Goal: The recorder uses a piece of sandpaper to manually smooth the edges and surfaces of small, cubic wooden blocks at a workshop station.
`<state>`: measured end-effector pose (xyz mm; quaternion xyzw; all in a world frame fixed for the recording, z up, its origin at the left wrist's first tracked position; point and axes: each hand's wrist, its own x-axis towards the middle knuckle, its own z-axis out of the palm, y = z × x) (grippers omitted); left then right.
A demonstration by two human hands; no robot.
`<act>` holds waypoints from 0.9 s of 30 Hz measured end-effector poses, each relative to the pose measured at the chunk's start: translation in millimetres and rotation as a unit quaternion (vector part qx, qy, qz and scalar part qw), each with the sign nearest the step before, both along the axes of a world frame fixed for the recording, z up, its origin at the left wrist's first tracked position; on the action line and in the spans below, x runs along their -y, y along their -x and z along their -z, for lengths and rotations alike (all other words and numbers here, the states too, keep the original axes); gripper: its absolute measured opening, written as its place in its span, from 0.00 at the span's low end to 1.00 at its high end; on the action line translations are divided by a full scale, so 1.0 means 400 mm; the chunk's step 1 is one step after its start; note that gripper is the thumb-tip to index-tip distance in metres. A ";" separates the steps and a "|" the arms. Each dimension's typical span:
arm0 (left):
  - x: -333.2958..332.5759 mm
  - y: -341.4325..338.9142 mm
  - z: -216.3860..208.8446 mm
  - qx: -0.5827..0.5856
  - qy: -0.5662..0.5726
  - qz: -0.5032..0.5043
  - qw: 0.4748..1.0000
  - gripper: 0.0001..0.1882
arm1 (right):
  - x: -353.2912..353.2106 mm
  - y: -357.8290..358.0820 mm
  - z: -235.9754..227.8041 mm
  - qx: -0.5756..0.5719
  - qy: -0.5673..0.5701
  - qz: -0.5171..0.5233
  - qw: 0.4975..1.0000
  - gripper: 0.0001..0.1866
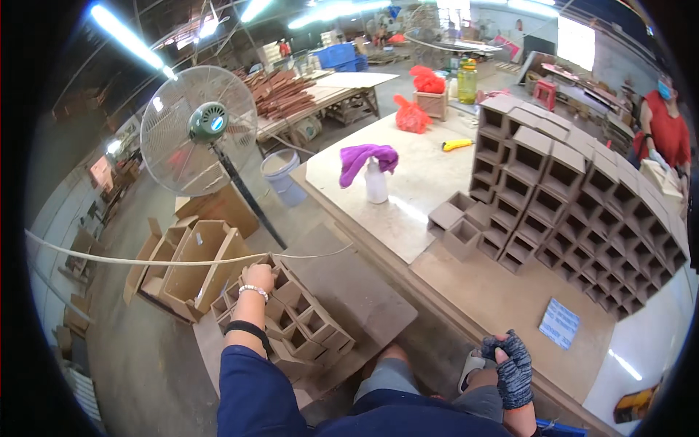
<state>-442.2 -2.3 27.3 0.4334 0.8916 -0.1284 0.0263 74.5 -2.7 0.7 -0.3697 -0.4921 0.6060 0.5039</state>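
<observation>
My left hand (260,279), wearing a bead bracelet, is closed over the edge of a small brown open-ended box in a cluster of such boxes (314,320). These stand on a low brown board (364,291) at my left. Part of the cluster is hidden behind my forearm. My right hand (513,368) wears a grey fingerless glove and is curled into a fist beside the worktable's edge; nothing shows in it. A large stepped stack of the same boxes (561,171) stands on the worktable (320,171), open ends facing me.
Left of the low board is an open cardboard carton (193,266); a standing fan (207,124) and a bucket (280,175) are behind. A cable (145,261) crosses in front. The table bears a white bottle (376,182) under a purple cloth, a yellow cutter (457,145) and a blue-white sheet (559,323).
</observation>
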 end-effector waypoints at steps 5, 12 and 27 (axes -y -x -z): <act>0.024 0.015 0.060 0.037 -0.128 -0.072 0.989 0.17 | 0.097 -0.097 -0.008 0.005 -0.019 0.078 0.997 0.13; 0.012 -0.057 -0.055 0.131 -0.132 0.026 0.982 0.27 | 0.162 -0.249 0.005 0.031 -0.103 0.203 0.973 0.15; 0.191 -0.635 -0.063 0.496 -0.118 0.328 0.795 0.25 | 0.206 -0.463 0.025 0.255 -0.102 0.309 0.910 0.14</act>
